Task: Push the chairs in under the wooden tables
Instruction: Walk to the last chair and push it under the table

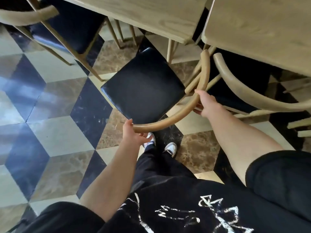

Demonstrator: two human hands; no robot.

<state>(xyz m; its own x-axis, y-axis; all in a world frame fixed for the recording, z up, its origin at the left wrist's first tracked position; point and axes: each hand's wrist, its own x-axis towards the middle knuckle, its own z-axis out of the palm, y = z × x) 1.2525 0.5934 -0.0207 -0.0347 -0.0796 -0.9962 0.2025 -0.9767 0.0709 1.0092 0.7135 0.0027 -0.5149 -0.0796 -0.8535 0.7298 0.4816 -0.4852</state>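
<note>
Gripping the curved wooden backrest (pixel 188 111) of a black-seated chair (pixel 143 86) with both hands, seen from above. Left hand (pixel 133 133) closing around the near end of the bent rail, thumb on top and fingers curled beneath. Right hand (pixel 207 103) wrapping the same rail farther along, just where it bends up toward the tables.

Standing mostly out on the floor, seat in the open, its far corner just reaching under the edge of the left wooden table (pixel 151 15). Turned on a diagonal: seat front pointing up and left toward that table, backrest arching from the near left up to the right. Far tip of the rail lying just beside the curved back of a neighbouring chair (pixel 252 96), tucked under the right wooden table (pixel 262 29); hard to tell whether touching.

Narrow dark gap running between the two tabletops. Pale table legs (pixel 170 49) standing just past the seat's far corner. Another black-seated chair (pixel 70 29) sitting at upper left, partly under the left table. Open room lying to the left over the patterned tile floor (pixel 50 101). White shoes (pixel 170 147) planted directly behind the backrest, below black clothing.
</note>
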